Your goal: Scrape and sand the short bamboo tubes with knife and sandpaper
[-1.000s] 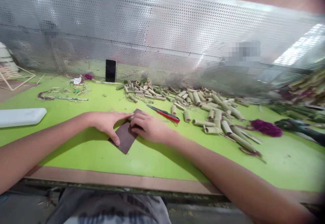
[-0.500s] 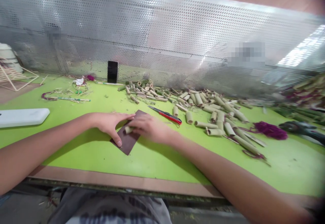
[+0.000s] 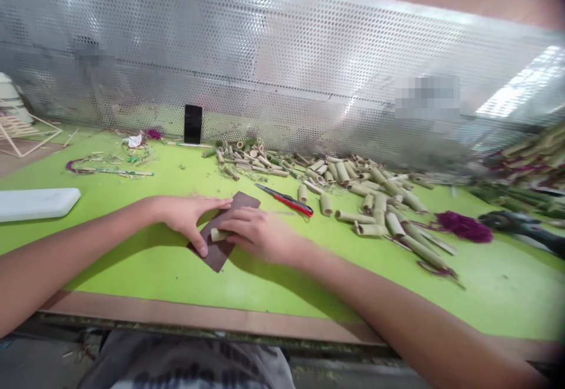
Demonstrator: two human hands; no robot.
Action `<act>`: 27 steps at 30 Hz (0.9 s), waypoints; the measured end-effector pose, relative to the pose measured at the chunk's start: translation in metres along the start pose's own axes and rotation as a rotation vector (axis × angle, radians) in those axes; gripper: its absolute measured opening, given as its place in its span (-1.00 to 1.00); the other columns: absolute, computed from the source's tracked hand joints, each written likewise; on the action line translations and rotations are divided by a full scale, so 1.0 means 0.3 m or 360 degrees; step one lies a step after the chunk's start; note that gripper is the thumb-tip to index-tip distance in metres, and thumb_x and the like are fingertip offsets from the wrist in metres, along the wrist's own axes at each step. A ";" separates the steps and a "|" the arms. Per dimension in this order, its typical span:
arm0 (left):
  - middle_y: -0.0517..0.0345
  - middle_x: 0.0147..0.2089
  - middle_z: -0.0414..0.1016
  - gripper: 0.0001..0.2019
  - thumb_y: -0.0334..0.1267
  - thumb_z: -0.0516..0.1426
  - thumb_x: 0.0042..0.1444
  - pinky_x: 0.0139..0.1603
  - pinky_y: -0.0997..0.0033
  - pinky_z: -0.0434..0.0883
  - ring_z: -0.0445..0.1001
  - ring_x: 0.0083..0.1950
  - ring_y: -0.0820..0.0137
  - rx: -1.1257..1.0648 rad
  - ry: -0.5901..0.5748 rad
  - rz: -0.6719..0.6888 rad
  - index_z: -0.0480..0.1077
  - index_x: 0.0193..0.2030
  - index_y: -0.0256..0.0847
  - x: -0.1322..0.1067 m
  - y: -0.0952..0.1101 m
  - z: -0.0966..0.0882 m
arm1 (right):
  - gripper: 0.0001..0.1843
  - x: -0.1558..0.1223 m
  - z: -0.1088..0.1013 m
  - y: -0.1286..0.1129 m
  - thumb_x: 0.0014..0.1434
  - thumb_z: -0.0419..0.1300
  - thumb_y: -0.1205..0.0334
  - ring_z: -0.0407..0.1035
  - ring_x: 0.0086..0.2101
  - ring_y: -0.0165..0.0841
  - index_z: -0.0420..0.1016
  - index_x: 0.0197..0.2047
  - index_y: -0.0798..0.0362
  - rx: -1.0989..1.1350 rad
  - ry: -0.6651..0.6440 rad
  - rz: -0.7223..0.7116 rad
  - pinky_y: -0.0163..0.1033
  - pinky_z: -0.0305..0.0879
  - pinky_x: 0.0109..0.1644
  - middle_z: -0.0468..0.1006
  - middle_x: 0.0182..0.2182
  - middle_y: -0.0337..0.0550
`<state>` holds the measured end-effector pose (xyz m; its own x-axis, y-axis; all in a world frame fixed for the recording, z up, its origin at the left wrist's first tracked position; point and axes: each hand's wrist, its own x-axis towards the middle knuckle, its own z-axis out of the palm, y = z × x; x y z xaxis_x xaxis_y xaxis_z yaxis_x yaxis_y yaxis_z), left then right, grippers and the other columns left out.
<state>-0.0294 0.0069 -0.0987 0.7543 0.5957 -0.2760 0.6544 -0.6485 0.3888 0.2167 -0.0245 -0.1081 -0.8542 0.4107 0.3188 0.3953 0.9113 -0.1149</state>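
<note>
A brown sheet that looks like sandpaper [image 3: 219, 256] lies flat on the green tabletop [image 3: 145, 268]. My left hand [image 3: 183, 218] is spread over its left side, with thumb and fingertips pressing on two edges. In my right hand [image 3: 263, 233], closed fingers grip a short bamboo tube [image 3: 217, 235] and hold it lying against the sheet. Part of the tube is hidden under those fingers. Just beyond the right hand lies a red and black utility knife [image 3: 286, 199], its blade pointing away to the left.
Many cut bamboo tubes [image 3: 377, 200] are heaped at the back and right. Purple string [image 3: 463, 226] and a dark tool [image 3: 521, 227] lie further right. A phone [image 3: 193, 124] leans against the perforated metal screen [image 3: 304, 65]. At left is a white plastic object [image 3: 37, 203].
My right hand has shifted slightly left and towards me with the bamboo tube, across the sheet. My left hand keeps its place on the sheet. The whole view has drifted a little.
</note>
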 end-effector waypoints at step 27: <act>-0.13 0.57 -0.23 0.38 0.41 0.32 -0.27 0.49 0.03 -0.07 -0.10 0.52 -0.11 0.0048 0.0052 0.0086 -0.28 0.56 -0.14 0.006 -0.019 0.006 | -0.67 0.008 -0.003 0.049 0.43 0.03 0.17 0.46 -0.06 -0.20 0.56 0.08 0.06 -0.0171 0.0045 0.0220 -0.08 0.40 0.06 0.57 -0.06 0.05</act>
<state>-0.0317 0.0108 -0.1031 0.7868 0.5741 -0.2264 0.6144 -0.6938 0.3757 0.2208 -0.0100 -0.1084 -0.7802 0.5295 0.3332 0.5434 0.8375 -0.0585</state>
